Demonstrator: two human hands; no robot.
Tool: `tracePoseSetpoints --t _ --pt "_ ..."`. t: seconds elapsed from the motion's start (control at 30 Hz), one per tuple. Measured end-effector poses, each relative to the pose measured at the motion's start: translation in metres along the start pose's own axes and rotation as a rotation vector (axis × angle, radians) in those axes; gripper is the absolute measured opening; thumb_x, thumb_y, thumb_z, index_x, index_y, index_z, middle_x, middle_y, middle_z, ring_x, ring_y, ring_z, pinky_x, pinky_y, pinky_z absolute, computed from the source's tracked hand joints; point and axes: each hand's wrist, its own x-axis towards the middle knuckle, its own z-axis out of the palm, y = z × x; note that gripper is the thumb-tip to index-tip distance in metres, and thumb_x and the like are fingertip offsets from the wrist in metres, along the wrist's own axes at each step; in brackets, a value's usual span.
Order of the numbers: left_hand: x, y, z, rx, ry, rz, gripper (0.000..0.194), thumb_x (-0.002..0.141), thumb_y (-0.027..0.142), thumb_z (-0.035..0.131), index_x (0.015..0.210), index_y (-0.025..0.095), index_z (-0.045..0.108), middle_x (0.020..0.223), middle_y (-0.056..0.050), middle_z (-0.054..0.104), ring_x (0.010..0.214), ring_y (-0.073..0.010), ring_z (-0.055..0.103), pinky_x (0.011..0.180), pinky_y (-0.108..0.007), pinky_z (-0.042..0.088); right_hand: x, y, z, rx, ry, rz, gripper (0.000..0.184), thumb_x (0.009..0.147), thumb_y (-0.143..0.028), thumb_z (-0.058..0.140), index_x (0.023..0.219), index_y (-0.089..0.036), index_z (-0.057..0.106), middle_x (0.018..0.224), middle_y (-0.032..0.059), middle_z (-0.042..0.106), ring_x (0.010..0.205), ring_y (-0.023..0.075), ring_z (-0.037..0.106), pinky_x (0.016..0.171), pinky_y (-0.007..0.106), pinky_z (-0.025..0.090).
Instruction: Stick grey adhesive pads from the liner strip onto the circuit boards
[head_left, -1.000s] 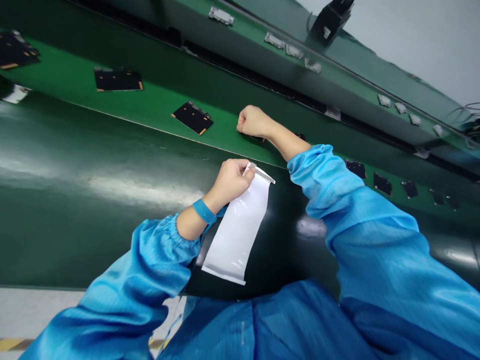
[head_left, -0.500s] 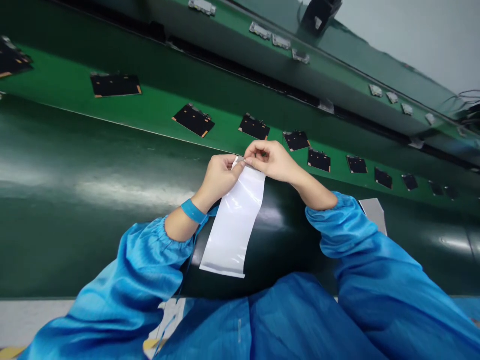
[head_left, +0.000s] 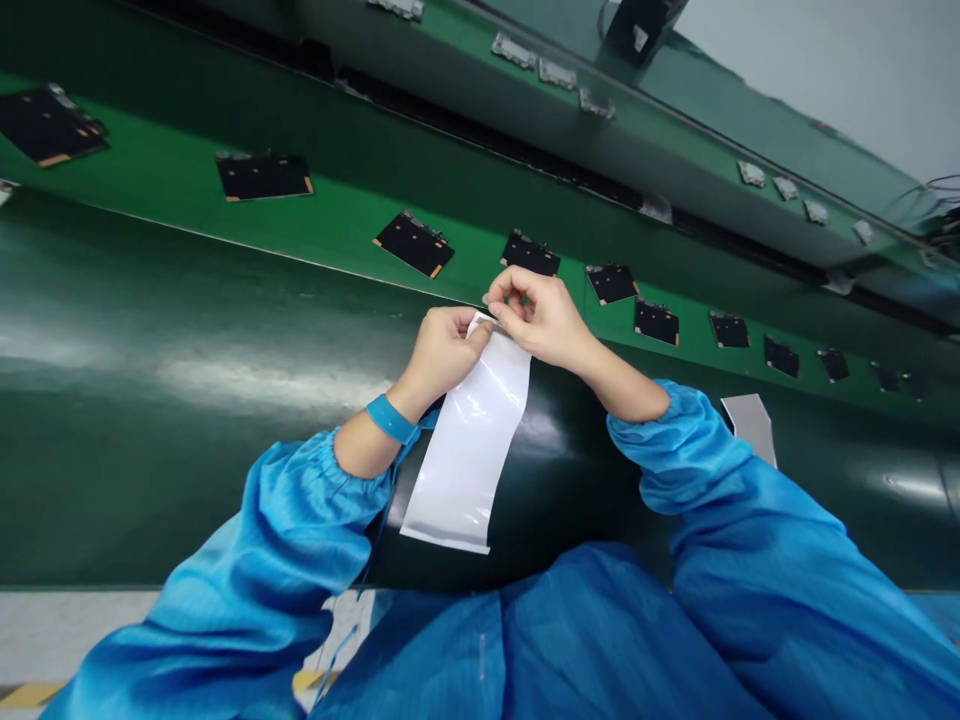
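Observation:
A long white glossy sheet slopes down toward my body over the dark green work surface. My left hand, with a blue band on its wrist, pinches the sheet's top end between thumb and fingers. Just above that end, my right hand is closed in a pinch. A tiny pale, translucent piece shows at its fingertips; its kind is too small to make out. The right fingertips appear slightly apart from the sheet's top edge.
Several black flat panels with orange corners lie in a row on the bright green belt beyond my hands. Small pale parts sit on a higher ledge. At right, a grey-white sheet lies beside my right sleeve.
My right hand has lifted slightly up from the sheet's top end, and the tiny pale piece now shows at its fingertips. The black panels have shifted right along the belt.

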Motion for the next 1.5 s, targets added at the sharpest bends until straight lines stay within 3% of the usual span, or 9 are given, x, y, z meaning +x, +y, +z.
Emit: tracePoseSetpoints --t 0.13,0.2,0.3,0.37,0.5,0.7,1.0,1.3,1.5 --pt "0.0 -0.001 -0.001 -0.029 -0.01 0.027 0.023 0.077 0.035 0.069 0.065 0.016 0.064 0.06 0.001 0.055 0.055 -0.0107 0.043 0.051 -0.024 0.032 0.004 0.007 -0.005 0.2 -0.022 0.032 0.029 0.092 -0.045 0.073 0.088 -0.022 0.055 0.077 -0.0023 0.054 0.061 0.0113 0.04 0.059 0.028 0.035" --pt "0.001 -0.003 -0.002 -0.057 -0.015 0.043 0.017 0.076 0.031 0.071 0.079 0.015 0.074 0.066 0.0 0.064 0.057 -0.0119 0.049 0.053 -0.024 0.037 0.003 0.012 -0.011 0.297 -0.073 0.01 0.038 0.092 -0.052 0.076 0.087 -0.021 0.054 0.076 -0.0027 0.051 0.062 0.0109 0.04 0.057 0.026 0.033" --pt "0.002 -0.005 -0.003 -0.097 -0.042 0.029 0.041 0.074 0.027 0.073 0.113 0.016 0.08 0.074 -0.001 0.072 0.056 -0.0131 0.054 0.054 -0.024 0.041 -0.002 0.018 -0.021 0.338 -0.186 0.004 0.04 0.095 -0.056 0.074 0.088 -0.021 0.054 0.075 -0.0035 0.048 0.062 0.0105 0.038 0.057 0.026 0.031" --pt "0.001 -0.006 -0.004 -0.111 -0.072 0.012 0.047 0.075 0.029 0.074 0.12 0.016 0.079 0.078 -0.002 0.075 0.058 -0.0143 0.059 0.055 -0.025 0.044 -0.006 0.02 -0.026 0.295 -0.237 0.011 0.037 0.099 -0.053 0.069 0.089 -0.021 0.054 0.075 -0.0037 0.047 0.062 0.0108 0.038 0.057 0.026 0.03" --pt "0.0 -0.004 -0.006 -0.107 -0.089 0.007 0.035 0.076 0.033 0.076 0.106 0.016 0.08 0.086 -0.005 0.078 0.068 -0.0167 0.065 0.061 -0.026 0.048 -0.013 0.019 -0.029 0.17 -0.244 -0.005 0.026 0.102 -0.042 0.063 0.089 -0.021 0.054 0.076 -0.0029 0.049 0.066 0.0122 0.04 0.061 0.028 0.03" --pt "0.0 -0.001 -0.005 -0.129 -0.087 0.027 0.03 0.076 0.041 0.081 0.094 0.017 0.076 0.079 -0.003 0.073 0.066 -0.0156 0.061 0.06 -0.026 0.046 -0.015 0.01 -0.024 -0.013 -0.242 -0.041 0.01 0.097 -0.023 0.055 0.089 -0.022 0.049 0.076 -0.0025 0.049 0.068 0.0139 0.042 0.065 0.03 0.029" --pt "0.001 -0.005 -0.002 -0.057 -0.015 0.075 0.02 0.077 0.035 0.077 0.088 0.018 0.074 0.08 -0.003 0.073 0.07 -0.0165 0.063 0.062 -0.026 0.047 -0.019 0.002 -0.019 -0.175 -0.187 -0.072 0.008 0.093 -0.017 0.051 0.09 -0.023 0.047 0.076 -0.001 0.051 0.067 0.0155 0.044 0.065 0.032 0.028" --pt "0.0 -0.004 0.0 -0.047 0.007 0.114 0.017 0.076 0.034 0.078 0.079 0.018 0.072 0.075 -0.002 0.071 0.068 -0.0156 0.06 0.062 -0.027 0.046 -0.025 0.002 -0.014 -0.193 -0.138 -0.035 0.01 0.09 -0.018 0.057 0.089 -0.023 0.048 0.069 -0.0036 0.05 0.063 0.0145 0.046 0.064 0.031 0.03" --pt "-0.001 -0.004 0.0 -0.021 0.032 0.071 0.016 0.076 0.033 0.078 0.08 0.018 0.073 0.076 -0.003 0.072 0.067 -0.0153 0.06 0.061 -0.026 0.045 -0.025 0.009 -0.015 -0.196 0.009 -0.035 0.007 0.096 -0.022 0.058 0.096 -0.023 0.051 0.078 -0.0021 0.056 0.063 0.014 0.046 0.067 0.031 0.037"
